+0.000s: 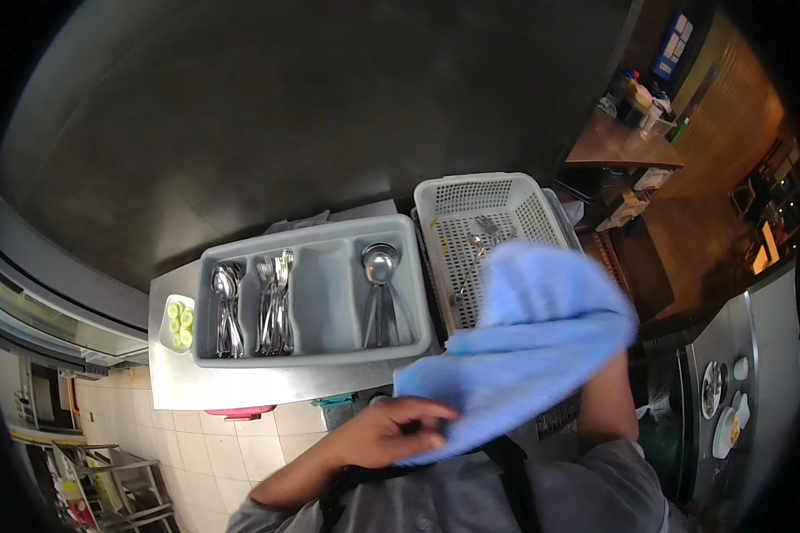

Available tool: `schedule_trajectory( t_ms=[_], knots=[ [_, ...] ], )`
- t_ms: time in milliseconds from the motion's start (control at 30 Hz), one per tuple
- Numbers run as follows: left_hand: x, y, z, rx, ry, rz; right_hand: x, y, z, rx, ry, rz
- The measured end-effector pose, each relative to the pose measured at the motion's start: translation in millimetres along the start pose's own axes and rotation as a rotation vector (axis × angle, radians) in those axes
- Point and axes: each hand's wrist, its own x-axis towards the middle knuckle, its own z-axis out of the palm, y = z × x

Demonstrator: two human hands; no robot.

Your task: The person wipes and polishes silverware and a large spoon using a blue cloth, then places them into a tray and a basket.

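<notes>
A blue cloth point(540, 346), blurred by motion, spreads in front of me and partly covers a white perforated plastic basket point(470, 183). My left hand point(400, 430) pinches the cloth's lower left edge between thumb and fingers. The cloth hides my right hand; only that forearm shows. A few forks point(488, 228) and a spoon point(475, 241) lie in the basket. To its left, a grey cutlery tray point(320, 363) holds spoons point(225, 286) in one compartment, forks point(277, 306) in another and ladles point(381, 266) in the rightmost one. The compartment between forks and ladles holds nothing.
A white dish point(165, 333) of sliced cucumber point(181, 320) stands on the steel table point(240, 390), left of the tray. A dark wall point(293, 113) rises behind. Plates point(725, 432) rest on a steel counter at the right. A metal rack point(120, 466) stands at the lower left.
</notes>
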Motion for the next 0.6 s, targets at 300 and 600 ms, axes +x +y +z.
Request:
schedule_trajectory(
  t_ms=[300,600],
  knots=[
    [155,19,77,0.12,-0.437,0.42,-74,-5,-42,-1.113,0.833,-0.43],
    [377,-153,-24,1.175,0.277,0.046,-95,-38,-61,-1.481,0.907,-0.489]
  ],
)
